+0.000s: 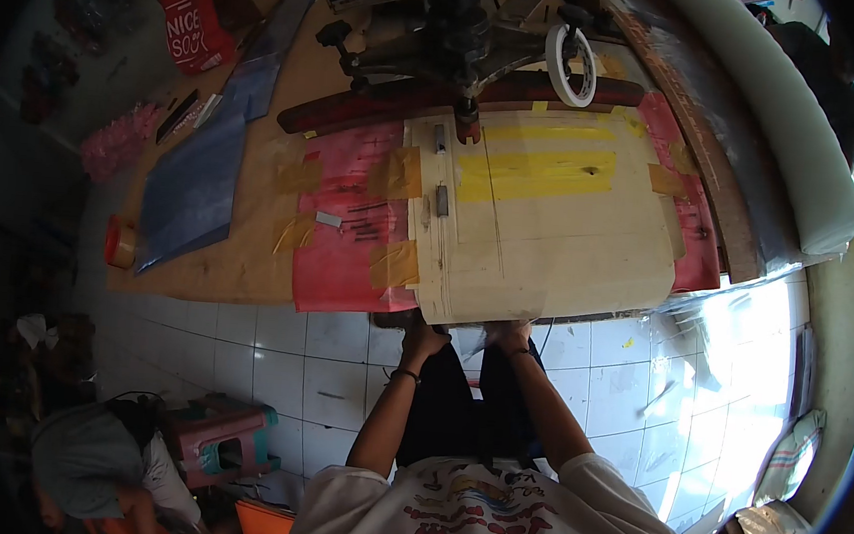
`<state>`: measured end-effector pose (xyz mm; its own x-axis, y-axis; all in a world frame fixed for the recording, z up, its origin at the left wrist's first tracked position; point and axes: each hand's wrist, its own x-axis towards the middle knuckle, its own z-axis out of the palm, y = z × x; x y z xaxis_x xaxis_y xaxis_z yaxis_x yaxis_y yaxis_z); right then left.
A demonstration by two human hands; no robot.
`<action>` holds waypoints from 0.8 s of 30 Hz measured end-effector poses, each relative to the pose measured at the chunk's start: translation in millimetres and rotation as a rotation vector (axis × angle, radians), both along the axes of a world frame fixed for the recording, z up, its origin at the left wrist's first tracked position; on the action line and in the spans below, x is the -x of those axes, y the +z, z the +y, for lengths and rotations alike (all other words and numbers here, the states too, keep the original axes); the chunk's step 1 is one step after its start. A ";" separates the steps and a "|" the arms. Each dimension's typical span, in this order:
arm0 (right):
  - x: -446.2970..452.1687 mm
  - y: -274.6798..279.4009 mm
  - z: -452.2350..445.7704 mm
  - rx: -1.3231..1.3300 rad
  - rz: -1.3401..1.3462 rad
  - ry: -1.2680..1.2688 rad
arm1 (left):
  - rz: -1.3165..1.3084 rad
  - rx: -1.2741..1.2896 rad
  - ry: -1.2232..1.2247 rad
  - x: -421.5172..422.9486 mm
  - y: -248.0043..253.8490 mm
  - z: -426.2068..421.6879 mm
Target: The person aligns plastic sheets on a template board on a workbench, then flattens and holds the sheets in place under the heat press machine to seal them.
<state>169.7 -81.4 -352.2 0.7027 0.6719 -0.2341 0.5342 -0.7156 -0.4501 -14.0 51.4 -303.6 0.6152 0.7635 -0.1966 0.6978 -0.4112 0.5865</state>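
Both of my hands are low at the table's front edge, over my legs. My left hand (425, 341) reaches under the edge below the beige board (569, 248); its fingers are mostly hidden. My right hand (509, 336) is beside it to the right, near some clear plastic at the edge, its fingers also hidden. On the board lie yellow tape strips (544, 176) and two small metal pieces (442, 200). Red sheet (321, 277) with brown tape lies on its left. Above the board stands a dark machine (460, 44) with a red-tipped part pointing down.
A white tape roll (570, 65) hangs on the machine. Blue sheet (192, 188) and an amber tape roll (120, 243) lie left. A long padded roll (804, 126) runs along the right. Another person (91, 456) is low at the left, near a pink stool (222, 444).
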 end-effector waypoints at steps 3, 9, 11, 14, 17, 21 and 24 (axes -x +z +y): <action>4.9 -3.3 -1.1 0.054 -0.043 -0.045 | 0.086 0.114 0.044 2.7 13.6 -3.7; 7.7 -20.1 0.8 0.132 -0.117 -0.050 | 0.351 0.169 0.128 28.6 28.4 -37.1; 5.9 -22.7 -2.6 0.192 -0.097 -0.019 | 0.387 0.094 0.097 42.9 34.4 -53.6; 12.0 -0.5 -11.2 0.255 -0.074 -0.005 | 0.517 0.144 -0.052 62.6 102.4 -80.7; 5.5 3.1 -2.3 0.135 -0.022 -0.078 | 0.678 0.453 -0.335 50.2 206.0 -69.8; -16.1 7.6 -10.0 0.100 0.141 0.048 | -0.365 0.604 -0.627 47.7 311.8 -95.3; -24.4 39.4 -18.9 -0.068 0.195 0.006 | -0.928 0.610 -0.883 31.5 394.9 -105.3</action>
<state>194.1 -100.3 -312.8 0.6440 0.6951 -0.3194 0.4367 -0.6769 -0.5925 -45.5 -53.9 91.3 0.9241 0.0095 0.3821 -0.3818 -0.0224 0.9240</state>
